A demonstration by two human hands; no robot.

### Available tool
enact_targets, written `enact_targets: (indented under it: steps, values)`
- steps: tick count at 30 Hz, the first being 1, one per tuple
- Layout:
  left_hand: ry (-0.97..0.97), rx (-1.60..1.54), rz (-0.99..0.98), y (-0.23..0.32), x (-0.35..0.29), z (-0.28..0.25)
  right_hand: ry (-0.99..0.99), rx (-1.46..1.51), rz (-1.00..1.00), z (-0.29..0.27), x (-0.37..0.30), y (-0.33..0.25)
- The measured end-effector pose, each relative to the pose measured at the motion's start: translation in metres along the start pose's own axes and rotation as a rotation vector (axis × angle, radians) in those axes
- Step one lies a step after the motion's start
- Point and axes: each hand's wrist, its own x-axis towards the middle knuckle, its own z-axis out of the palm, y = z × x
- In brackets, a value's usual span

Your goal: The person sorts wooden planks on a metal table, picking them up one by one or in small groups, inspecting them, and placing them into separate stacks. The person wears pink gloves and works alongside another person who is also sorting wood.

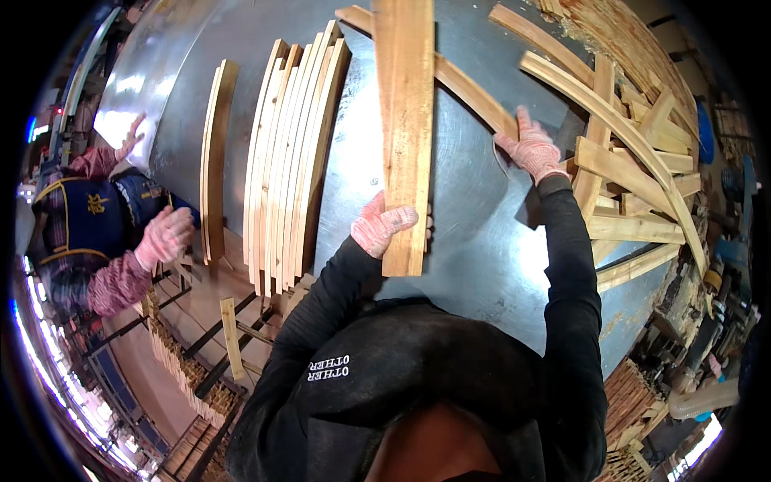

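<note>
My left hand (384,227), in a pink-and-white knit glove, is closed around the near end of a wide wooden board (407,136). The board points away from me across the metal table, thumb on top of it. Beneath it a narrower wooden slat (474,95) runs slantwise, partly hidden by the board. My gloved right hand (534,153) has its thumb and fingers on either side of that slat's right end. Left of the board, several slats (293,161) stand on edge in a row, with a separate short group (215,161) further left.
A loose pile of wooden slats (634,173) lies on the right, with a long curved one (626,128) across it. A co-worker's gloved hand (165,237) is at the left edge of the metal table (474,249). Stacked wood (189,373) stands below left.
</note>
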Motion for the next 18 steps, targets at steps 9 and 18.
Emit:
enact_targets:
  steps: [9, 18]
  values:
    - [0.407, 0.484, 0.115, -0.037, 0.009, -0.041, -0.670, 1.833, -0.122, 0.090, -0.078, -0.060]
    - [0.436, 1.109, -0.009, -0.036, 0.003, -0.047, -0.225, 0.341, -0.755, 0.068, -0.121, -0.095]
